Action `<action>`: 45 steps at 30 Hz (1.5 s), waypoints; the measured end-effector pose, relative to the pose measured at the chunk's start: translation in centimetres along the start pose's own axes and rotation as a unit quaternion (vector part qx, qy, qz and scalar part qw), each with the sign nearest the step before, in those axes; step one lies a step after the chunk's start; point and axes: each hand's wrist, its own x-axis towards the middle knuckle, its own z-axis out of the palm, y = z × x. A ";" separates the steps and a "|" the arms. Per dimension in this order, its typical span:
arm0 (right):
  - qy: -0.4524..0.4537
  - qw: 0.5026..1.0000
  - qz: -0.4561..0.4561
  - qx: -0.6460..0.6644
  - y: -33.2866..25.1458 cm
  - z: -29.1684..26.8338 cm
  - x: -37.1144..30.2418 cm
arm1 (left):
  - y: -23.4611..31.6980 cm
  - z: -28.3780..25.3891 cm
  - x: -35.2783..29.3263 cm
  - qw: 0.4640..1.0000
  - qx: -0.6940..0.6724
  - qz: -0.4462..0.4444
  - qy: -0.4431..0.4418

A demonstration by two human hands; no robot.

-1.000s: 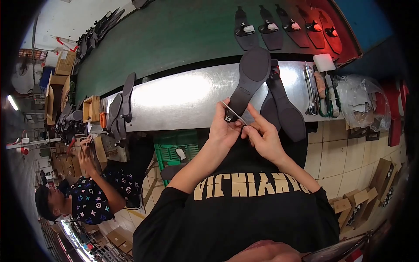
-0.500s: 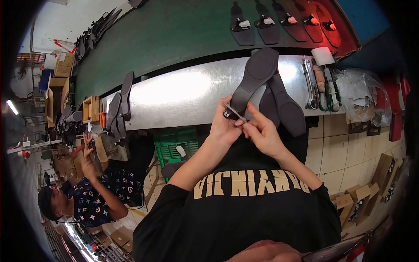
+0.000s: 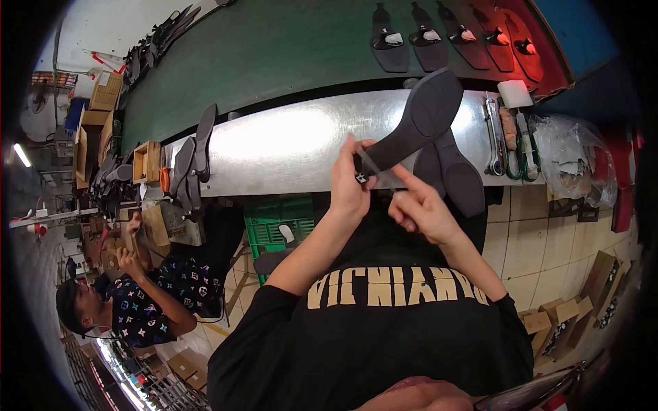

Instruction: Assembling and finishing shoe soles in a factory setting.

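My left hand [image 3: 351, 183] is closed around the narrow end of a dark sandal sole [image 3: 433, 109], which slants up and right over the metal ledge. Beside its fingers shows a small black and silver fitting [image 3: 360, 177]. A blurred translucent strip [image 3: 384, 177] crosses the sole's narrow end. My right hand [image 3: 426, 211] has its index finger stretched toward that strip, the other fingers curled; nothing shows in its grip. Just beyond it, another dark sole [image 3: 463, 181] overhangs the ledge's near edge, with a further one [image 3: 428, 168] against its left side.
On the green conveyor belt [image 3: 288, 55] lie several soles with straps. Right on the metal ledge [image 3: 267, 147] are a wrench [image 3: 493, 140], scissors [image 3: 526, 154], a white roll [image 3: 515, 94] and a plastic bag [image 3: 572, 157]. A green crate [image 3: 264, 229] stands below; a co-worker [image 3: 147, 294] is at left.
My right hand has drawn away from the left and stretched out its index finger. The held sole's wide end has swung right. The co-worker's hands have moved.
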 end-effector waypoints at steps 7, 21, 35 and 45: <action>-0.023 0.995 0.046 0.086 0.3 0.6 -0.1 | -0.1 0.1 -0.2 0.965 0.151 0.212 -0.019; 0.102 0.810 -0.354 -0.456 -0.1 0.6 0.0 | 1.7 0.3 -0.1 0.949 0.189 0.240 -0.071; 0.150 0.786 -0.330 -0.500 -0.1 1.8 0.4 | -0.4 -0.4 1.6 0.908 -0.371 -0.180 -0.073; 0.182 0.815 -0.304 -0.459 -1.8 0.6 0.7 | 4.8 -2.1 3.5 0.980 -0.122 -0.013 0.157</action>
